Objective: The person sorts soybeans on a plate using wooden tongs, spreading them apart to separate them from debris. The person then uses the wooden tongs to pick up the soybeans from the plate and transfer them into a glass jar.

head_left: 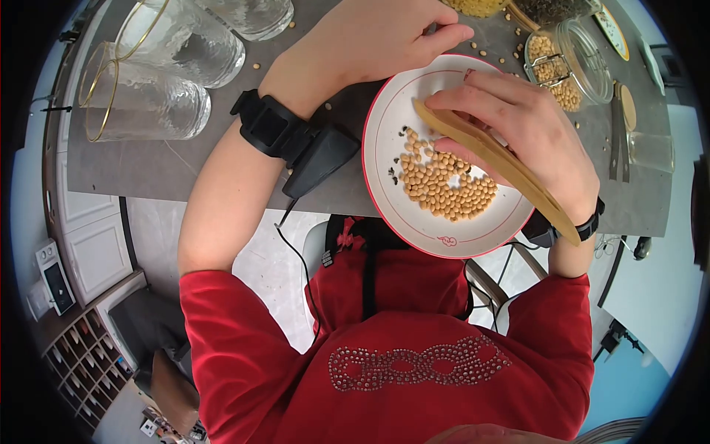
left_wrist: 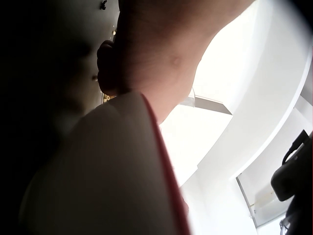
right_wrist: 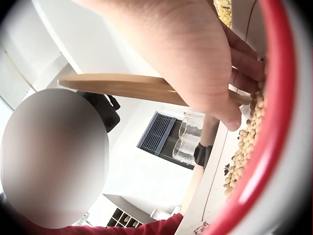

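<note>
A white plate with a red rim [head_left: 384, 200] holds many pale soybeans [head_left: 444, 194] and a few dark bits at their left edge. Over its right side my right hand [head_left: 518, 122] grips long wooden tongs [head_left: 510, 163], which slant across the palm; the right wrist view shows the tongs [right_wrist: 122, 87] and fingertips close to the beans [right_wrist: 244, 147]. Whether the tips hold a bean is hidden. My left hand [head_left: 392, 37] lies beyond the plate's upper left rim, its fingers bent and partly out of sight. In the left wrist view the hand [left_wrist: 161, 49] is beside the plate [left_wrist: 107, 171].
Several clear glasses [head_left: 148, 100] stand at the upper left. An open jar of soybeans [head_left: 555, 66] lies at the upper right, near dark tongs [head_left: 618, 140] and a small glass [head_left: 651, 152]. Loose beans dot the grey table [head_left: 133, 166]. A black cable [head_left: 299, 255] hangs from the left wrist.
</note>
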`<action>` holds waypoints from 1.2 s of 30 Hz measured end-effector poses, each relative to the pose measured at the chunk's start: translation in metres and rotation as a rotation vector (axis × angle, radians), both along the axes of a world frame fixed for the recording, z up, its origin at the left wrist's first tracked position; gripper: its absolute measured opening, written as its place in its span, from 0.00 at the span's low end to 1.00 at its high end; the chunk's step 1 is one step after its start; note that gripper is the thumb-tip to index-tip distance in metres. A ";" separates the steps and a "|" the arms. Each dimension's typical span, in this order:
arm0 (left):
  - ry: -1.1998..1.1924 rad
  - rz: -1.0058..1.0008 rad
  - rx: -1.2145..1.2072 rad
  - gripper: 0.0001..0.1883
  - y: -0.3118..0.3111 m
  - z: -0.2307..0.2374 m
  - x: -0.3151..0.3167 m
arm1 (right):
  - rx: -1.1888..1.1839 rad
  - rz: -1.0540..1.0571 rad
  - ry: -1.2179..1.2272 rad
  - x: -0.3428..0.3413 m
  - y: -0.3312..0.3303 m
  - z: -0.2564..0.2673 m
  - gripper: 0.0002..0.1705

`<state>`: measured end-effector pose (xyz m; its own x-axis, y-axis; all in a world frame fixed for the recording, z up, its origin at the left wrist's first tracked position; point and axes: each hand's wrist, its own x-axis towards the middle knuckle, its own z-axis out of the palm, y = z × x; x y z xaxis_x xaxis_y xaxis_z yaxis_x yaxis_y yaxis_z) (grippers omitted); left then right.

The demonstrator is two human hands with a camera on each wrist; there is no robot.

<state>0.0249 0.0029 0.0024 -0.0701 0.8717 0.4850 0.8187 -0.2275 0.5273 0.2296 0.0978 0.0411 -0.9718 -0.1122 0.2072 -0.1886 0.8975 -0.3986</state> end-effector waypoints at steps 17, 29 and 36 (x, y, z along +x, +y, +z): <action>-0.087 -0.023 -0.068 0.15 -0.003 0.003 -0.002 | 0.038 -0.025 -0.008 0.002 -0.002 0.000 0.20; -0.122 0.009 -0.104 0.18 0.002 0.001 -0.006 | -0.025 0.004 0.000 -0.003 0.005 -0.002 0.18; -0.145 -0.003 -0.100 0.17 0.002 0.000 -0.006 | -0.037 -0.001 0.012 -0.003 0.006 -0.004 0.18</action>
<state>0.0192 0.0045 0.0026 -0.1301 0.9156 0.3804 0.7315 -0.1703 0.6602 0.2263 0.1033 0.0367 -0.9695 -0.1027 0.2226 -0.1921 0.8823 -0.4296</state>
